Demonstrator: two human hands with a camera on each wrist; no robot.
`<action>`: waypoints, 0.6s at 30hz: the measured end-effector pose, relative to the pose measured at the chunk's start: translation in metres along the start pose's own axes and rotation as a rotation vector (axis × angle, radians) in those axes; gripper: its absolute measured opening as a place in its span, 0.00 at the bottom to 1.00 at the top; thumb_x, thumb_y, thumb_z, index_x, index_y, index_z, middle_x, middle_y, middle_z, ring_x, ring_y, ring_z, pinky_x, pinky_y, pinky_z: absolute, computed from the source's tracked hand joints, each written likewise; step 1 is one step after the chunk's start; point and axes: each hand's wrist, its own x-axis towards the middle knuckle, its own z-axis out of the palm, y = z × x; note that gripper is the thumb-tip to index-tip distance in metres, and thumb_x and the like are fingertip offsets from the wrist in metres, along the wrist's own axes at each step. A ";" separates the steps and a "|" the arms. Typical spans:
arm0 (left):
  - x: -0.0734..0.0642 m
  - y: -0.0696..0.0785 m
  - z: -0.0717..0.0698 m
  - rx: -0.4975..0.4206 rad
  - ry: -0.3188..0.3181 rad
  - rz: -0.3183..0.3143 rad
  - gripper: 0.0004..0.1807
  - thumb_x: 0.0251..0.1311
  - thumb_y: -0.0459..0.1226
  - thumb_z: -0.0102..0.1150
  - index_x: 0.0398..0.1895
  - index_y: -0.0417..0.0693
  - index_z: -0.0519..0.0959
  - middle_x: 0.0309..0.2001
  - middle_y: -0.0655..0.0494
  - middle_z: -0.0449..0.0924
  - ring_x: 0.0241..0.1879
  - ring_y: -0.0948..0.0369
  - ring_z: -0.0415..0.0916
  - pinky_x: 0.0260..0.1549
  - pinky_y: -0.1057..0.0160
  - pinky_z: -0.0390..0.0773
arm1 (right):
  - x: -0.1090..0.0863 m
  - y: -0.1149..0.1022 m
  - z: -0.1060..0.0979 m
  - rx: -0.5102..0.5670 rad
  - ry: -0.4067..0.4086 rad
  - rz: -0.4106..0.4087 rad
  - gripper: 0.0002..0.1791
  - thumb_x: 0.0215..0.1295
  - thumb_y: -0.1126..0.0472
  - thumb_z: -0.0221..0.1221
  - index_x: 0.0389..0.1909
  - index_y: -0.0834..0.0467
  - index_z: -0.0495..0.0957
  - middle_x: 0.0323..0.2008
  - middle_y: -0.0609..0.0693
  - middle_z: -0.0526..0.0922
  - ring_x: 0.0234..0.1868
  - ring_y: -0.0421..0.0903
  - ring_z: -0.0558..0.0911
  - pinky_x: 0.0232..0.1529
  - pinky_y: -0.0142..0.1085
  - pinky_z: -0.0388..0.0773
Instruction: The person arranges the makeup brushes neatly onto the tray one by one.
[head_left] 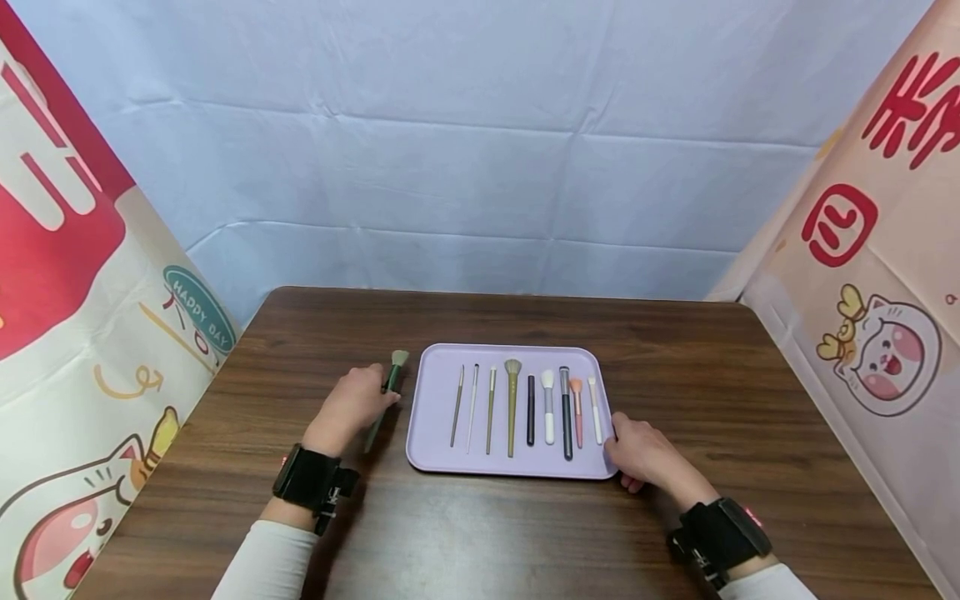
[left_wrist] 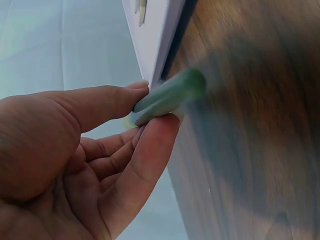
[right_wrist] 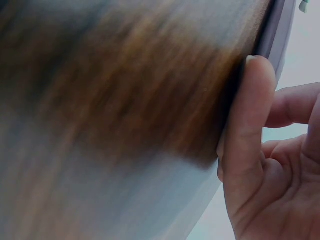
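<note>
My left hand (head_left: 356,398) pinches a green makeup brush (head_left: 393,375) between thumb and fingers, left of the lilac tray (head_left: 431,417). The pale bristles point away from me and the handle runs back toward me. In the left wrist view the brush (left_wrist: 172,95) shows blurred, end-on, between thumb and index finger (left_wrist: 150,155). My right hand (head_left: 643,452) holds the tray by its near right corner. From the right wrist, its thumb (right_wrist: 252,105) lies along the tray's edge (right_wrist: 277,40), with the other fingers bent behind. Several makeup brushes lie in a row on the tray.
The tray sits on a dark wood table (head_left: 525,533). A pale blue cloth (head_left: 480,183) hangs behind it. Printed cloths stand on the left (head_left: 82,317) and right (head_left: 862,350). Each wrist wears a black strapped camera (head_left: 311,483).
</note>
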 end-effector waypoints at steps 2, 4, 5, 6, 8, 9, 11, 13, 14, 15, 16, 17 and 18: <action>0.000 0.003 0.001 -0.020 -0.013 -0.007 0.15 0.69 0.41 0.62 0.43 0.37 0.74 0.24 0.49 0.75 0.21 0.57 0.73 0.20 0.62 0.71 | 0.000 0.000 0.000 -0.003 0.000 -0.002 0.11 0.72 0.65 0.47 0.49 0.68 0.70 0.24 0.56 0.76 0.18 0.48 0.80 0.18 0.38 0.78; 0.001 0.005 0.003 -0.034 -0.025 -0.013 0.15 0.70 0.41 0.62 0.44 0.38 0.73 0.23 0.48 0.75 0.19 0.57 0.73 0.19 0.62 0.71 | 0.000 0.001 0.000 -0.002 0.001 -0.003 0.11 0.71 0.65 0.47 0.49 0.68 0.70 0.24 0.56 0.76 0.18 0.48 0.80 0.18 0.38 0.78; 0.001 0.007 0.003 -0.038 -0.028 -0.015 0.14 0.70 0.41 0.61 0.44 0.38 0.73 0.22 0.48 0.75 0.18 0.57 0.74 0.19 0.62 0.71 | 0.001 0.001 0.000 0.000 0.002 0.001 0.12 0.71 0.65 0.47 0.49 0.68 0.70 0.24 0.56 0.76 0.18 0.48 0.80 0.18 0.38 0.78; 0.001 0.008 0.004 -0.041 -0.029 -0.017 0.14 0.70 0.41 0.61 0.43 0.38 0.73 0.22 0.49 0.74 0.17 0.57 0.74 0.19 0.62 0.71 | 0.001 0.001 0.001 0.000 0.002 0.000 0.12 0.71 0.65 0.47 0.49 0.68 0.70 0.24 0.56 0.76 0.18 0.48 0.80 0.18 0.38 0.78; 0.002 0.011 0.004 -0.043 -0.026 -0.019 0.14 0.70 0.41 0.61 0.42 0.39 0.73 0.22 0.49 0.74 0.17 0.57 0.74 0.19 0.63 0.71 | 0.001 0.001 0.001 -0.001 0.004 -0.003 0.11 0.71 0.65 0.47 0.48 0.68 0.70 0.24 0.56 0.76 0.18 0.48 0.79 0.17 0.38 0.78; 0.002 0.013 0.005 -0.044 -0.023 -0.020 0.14 0.70 0.41 0.61 0.42 0.39 0.73 0.22 0.49 0.74 0.17 0.57 0.74 0.19 0.63 0.71 | 0.001 0.001 0.001 0.000 0.006 0.002 0.11 0.71 0.65 0.47 0.48 0.68 0.70 0.23 0.56 0.76 0.17 0.48 0.79 0.17 0.38 0.78; 0.003 0.016 0.006 -0.045 -0.016 -0.022 0.14 0.70 0.41 0.62 0.42 0.38 0.73 0.21 0.49 0.75 0.16 0.57 0.74 0.20 0.62 0.71 | 0.001 0.001 0.001 -0.001 0.008 -0.001 0.11 0.71 0.65 0.47 0.48 0.68 0.70 0.23 0.56 0.76 0.17 0.48 0.79 0.17 0.38 0.78; 0.004 0.020 0.007 -0.049 -0.010 -0.025 0.14 0.69 0.41 0.62 0.43 0.37 0.74 0.20 0.48 0.75 0.16 0.57 0.74 0.20 0.62 0.71 | 0.000 0.001 0.001 -0.001 0.008 0.000 0.11 0.71 0.65 0.47 0.48 0.68 0.70 0.23 0.56 0.76 0.17 0.48 0.79 0.17 0.38 0.78; 0.005 0.021 0.008 -0.049 -0.007 -0.027 0.14 0.69 0.41 0.62 0.43 0.37 0.74 0.20 0.48 0.75 0.16 0.57 0.74 0.20 0.62 0.71 | 0.000 0.001 0.001 -0.001 0.008 0.000 0.11 0.71 0.65 0.47 0.48 0.68 0.70 0.24 0.56 0.76 0.17 0.47 0.79 0.17 0.38 0.78; 0.005 0.023 0.009 -0.051 -0.005 -0.030 0.14 0.69 0.40 0.62 0.44 0.36 0.74 0.20 0.48 0.75 0.15 0.57 0.74 0.19 0.62 0.71 | 0.001 0.001 0.001 -0.001 0.008 0.002 0.11 0.71 0.65 0.47 0.48 0.68 0.70 0.24 0.56 0.76 0.17 0.48 0.79 0.17 0.38 0.78; 0.005 0.024 0.010 -0.052 -0.003 -0.033 0.14 0.69 0.40 0.62 0.44 0.36 0.74 0.20 0.48 0.75 0.15 0.57 0.74 0.19 0.63 0.71 | 0.001 0.001 0.001 -0.001 0.006 0.002 0.11 0.71 0.65 0.47 0.48 0.68 0.70 0.24 0.56 0.76 0.18 0.48 0.79 0.17 0.38 0.78; 0.006 0.026 0.011 -0.055 -0.002 -0.035 0.15 0.69 0.40 0.62 0.44 0.35 0.74 0.21 0.48 0.75 0.16 0.57 0.74 0.19 0.63 0.71 | 0.000 0.001 0.001 0.000 0.006 0.000 0.11 0.71 0.65 0.47 0.48 0.68 0.70 0.24 0.56 0.76 0.18 0.48 0.79 0.18 0.38 0.78; 0.006 0.027 0.012 -0.060 0.001 -0.037 0.14 0.69 0.40 0.62 0.44 0.35 0.75 0.21 0.48 0.75 0.16 0.57 0.73 0.18 0.63 0.71 | 0.000 0.001 0.001 0.001 0.005 0.002 0.11 0.71 0.65 0.48 0.48 0.68 0.70 0.24 0.56 0.76 0.18 0.48 0.79 0.18 0.38 0.78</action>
